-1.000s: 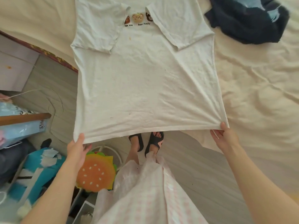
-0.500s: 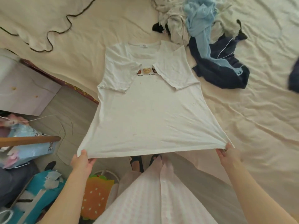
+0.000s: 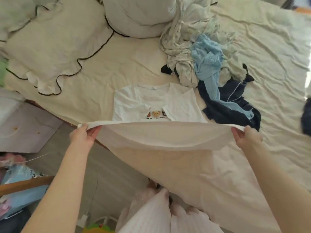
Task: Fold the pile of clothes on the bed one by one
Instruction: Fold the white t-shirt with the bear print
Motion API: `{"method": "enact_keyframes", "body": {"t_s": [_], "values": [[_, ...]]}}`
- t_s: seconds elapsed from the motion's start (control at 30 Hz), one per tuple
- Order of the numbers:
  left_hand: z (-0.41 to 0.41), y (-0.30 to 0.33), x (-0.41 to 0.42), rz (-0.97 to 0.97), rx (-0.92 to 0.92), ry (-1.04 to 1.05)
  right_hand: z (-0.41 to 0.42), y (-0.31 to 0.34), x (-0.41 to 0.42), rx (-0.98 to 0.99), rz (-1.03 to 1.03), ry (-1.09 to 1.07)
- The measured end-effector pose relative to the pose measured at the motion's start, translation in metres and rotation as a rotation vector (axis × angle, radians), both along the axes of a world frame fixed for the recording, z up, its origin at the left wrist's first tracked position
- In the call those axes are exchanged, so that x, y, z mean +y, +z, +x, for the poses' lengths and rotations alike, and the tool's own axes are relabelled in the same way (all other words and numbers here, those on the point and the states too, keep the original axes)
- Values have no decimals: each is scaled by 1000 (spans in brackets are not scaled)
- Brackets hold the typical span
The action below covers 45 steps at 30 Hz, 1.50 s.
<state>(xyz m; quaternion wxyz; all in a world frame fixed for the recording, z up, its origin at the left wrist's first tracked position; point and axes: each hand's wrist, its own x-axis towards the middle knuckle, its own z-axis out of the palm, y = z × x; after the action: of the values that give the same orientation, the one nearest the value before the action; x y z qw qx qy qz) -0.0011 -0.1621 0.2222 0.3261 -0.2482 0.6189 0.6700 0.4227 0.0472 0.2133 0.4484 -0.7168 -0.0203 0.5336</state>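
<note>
A white T-shirt [image 3: 156, 105] with a small bear print lies on the cream bed [image 3: 117, 64], both sleeves folded in over the chest. Its bottom hem is lifted and stretched across above the print. My left hand [image 3: 84, 133] grips the hem's left corner. The right corner is held by my right hand [image 3: 247, 136]. The shirt's lower half hangs towards me, its underside showing. Behind and to the right sits the pile of clothes [image 3: 207, 56]: pale crumpled pieces, a light blue garment and a navy one [image 3: 230, 105].
A frilled pillow [image 3: 50, 47] with dark piping and a white pillow [image 3: 138, 14] lie at the head of the bed. Another dark garment [image 3: 306, 118] shows at the right edge. A white bedside unit [image 3: 21, 128], bags and floor clutter are at the left.
Both hands have carried the hem up and forward over the shirt, towards the collar. The view has tilted up, so the pillows and the whole pile now show.
</note>
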Motion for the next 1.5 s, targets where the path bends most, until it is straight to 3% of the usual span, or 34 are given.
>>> {"method": "enact_keyframes", "body": {"t_s": [0.23, 0.33, 0.43, 0.5, 0.6, 0.7, 0.9, 1.03, 1.13, 1.2, 1.33, 1.5], "values": [[-89, -44, 155, 74, -35, -70, -87, -31, 151, 66, 65, 39], [-104, -68, 189, 99, 8, -171, -116, -56, 175, 113, 111, 26], [-102, -97, 186, -32, 81, -325, -121, -85, 165, 67, 14, 124], [-94, -123, 165, -225, 163, -450, -112, -111, 147, -54, -104, 279], [-83, -162, 121, -540, 300, -671, -94, -151, 120, -421, -266, 512], [-70, -187, 84, -622, 341, -851, -76, -176, 101, -760, -336, 752], [-29, -203, 43, -750, 277, -722, -52, -211, 70, -775, -395, 926], [-25, -201, 23, -749, 155, -567, -45, -209, 64, -616, -474, 748], [-26, -194, 15, -451, -180, -371, -42, -198, 64, -359, -586, 583], [-22, -190, 16, -327, -270, -340, -39, -194, 61, -193, -594, 472], [-17, -188, 16, -331, -188, -234, -34, -188, 48, 11, -490, 100], [-25, -177, 7, -470, -22, -165, -25, -164, 29, -41, -391, -44]]}}
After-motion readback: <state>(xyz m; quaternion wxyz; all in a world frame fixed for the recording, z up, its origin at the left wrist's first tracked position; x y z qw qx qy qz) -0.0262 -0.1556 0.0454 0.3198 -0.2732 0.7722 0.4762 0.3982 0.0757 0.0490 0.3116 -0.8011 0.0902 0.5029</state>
